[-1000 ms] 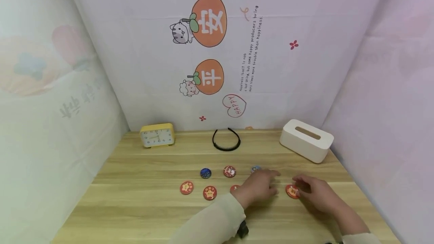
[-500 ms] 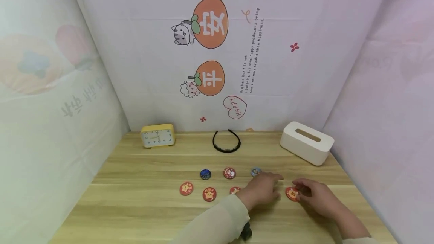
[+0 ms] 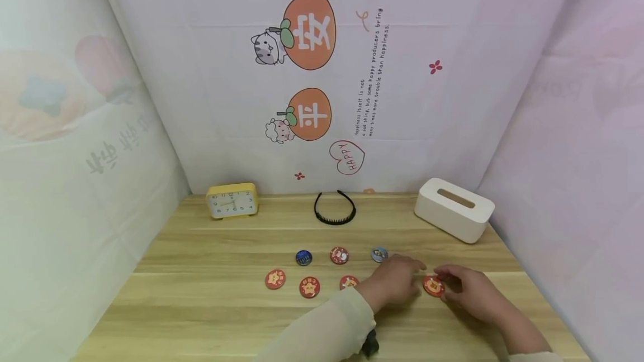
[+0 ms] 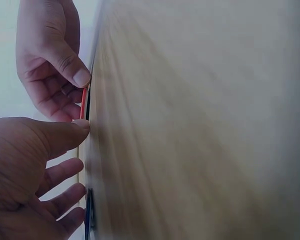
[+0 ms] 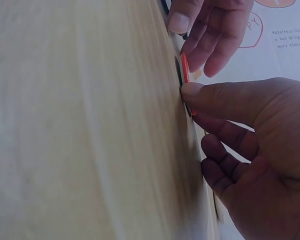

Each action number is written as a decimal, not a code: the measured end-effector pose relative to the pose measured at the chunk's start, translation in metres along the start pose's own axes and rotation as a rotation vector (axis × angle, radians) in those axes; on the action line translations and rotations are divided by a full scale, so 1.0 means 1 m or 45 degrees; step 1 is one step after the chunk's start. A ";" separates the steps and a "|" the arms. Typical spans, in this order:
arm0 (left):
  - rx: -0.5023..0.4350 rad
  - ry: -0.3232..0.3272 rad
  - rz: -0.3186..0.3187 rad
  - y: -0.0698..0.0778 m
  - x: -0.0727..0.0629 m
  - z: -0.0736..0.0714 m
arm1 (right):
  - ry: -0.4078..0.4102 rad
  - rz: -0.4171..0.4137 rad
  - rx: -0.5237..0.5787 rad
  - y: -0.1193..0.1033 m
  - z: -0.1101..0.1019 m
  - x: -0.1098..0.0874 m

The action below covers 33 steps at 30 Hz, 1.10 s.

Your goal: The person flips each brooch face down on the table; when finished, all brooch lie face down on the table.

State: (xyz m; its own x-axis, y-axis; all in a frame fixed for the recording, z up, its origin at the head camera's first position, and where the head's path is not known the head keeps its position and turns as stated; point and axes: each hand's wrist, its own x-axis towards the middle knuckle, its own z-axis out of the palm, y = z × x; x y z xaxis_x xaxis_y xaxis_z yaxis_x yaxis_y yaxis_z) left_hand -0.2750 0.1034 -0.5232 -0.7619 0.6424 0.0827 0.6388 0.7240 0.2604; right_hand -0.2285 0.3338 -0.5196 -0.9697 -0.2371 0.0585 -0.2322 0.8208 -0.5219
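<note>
My right hand (image 3: 475, 292) pinches the edge of a round red badge (image 3: 434, 285) at the right of the table, thumb in front and index finger behind. In the right wrist view this badge (image 5: 185, 69) shows edge-on, standing slightly off the wood at a tilt. Just left of it, my left hand (image 3: 397, 281) reaches over the table with its fingers extended and holds nothing. A light-blue badge (image 3: 379, 254) lies beyond its knuckles. Partly covered by the left wrist is another red badge (image 3: 348, 282).
Two red star badges (image 3: 309, 287) lie to the left. Behind them are a dark-blue badge (image 3: 304, 257) and a red-and-white one (image 3: 339, 255). Along the back stand a yellow clock (image 3: 232, 200), a black headband (image 3: 335, 220) and a white tissue box (image 3: 454, 209).
My left hand has shifted right toward the held red badge, uncovering more of the light-blue badge and the red one by its wrist. The right hand stays in nearly the same place.
</note>
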 end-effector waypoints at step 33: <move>0.061 0.073 0.083 0.013 0.006 0.003 | 0.049 -0.066 -0.038 0.002 -0.001 -0.003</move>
State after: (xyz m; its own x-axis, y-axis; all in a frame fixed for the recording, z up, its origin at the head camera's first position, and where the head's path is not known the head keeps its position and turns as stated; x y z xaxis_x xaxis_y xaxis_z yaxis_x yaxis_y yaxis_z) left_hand -0.2710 0.1176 -0.5221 -0.7223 0.6744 0.1535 0.6908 0.6929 0.2066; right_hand -0.2258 0.3368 -0.5199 -0.9585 -0.2600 0.1172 -0.2834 0.8232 -0.4920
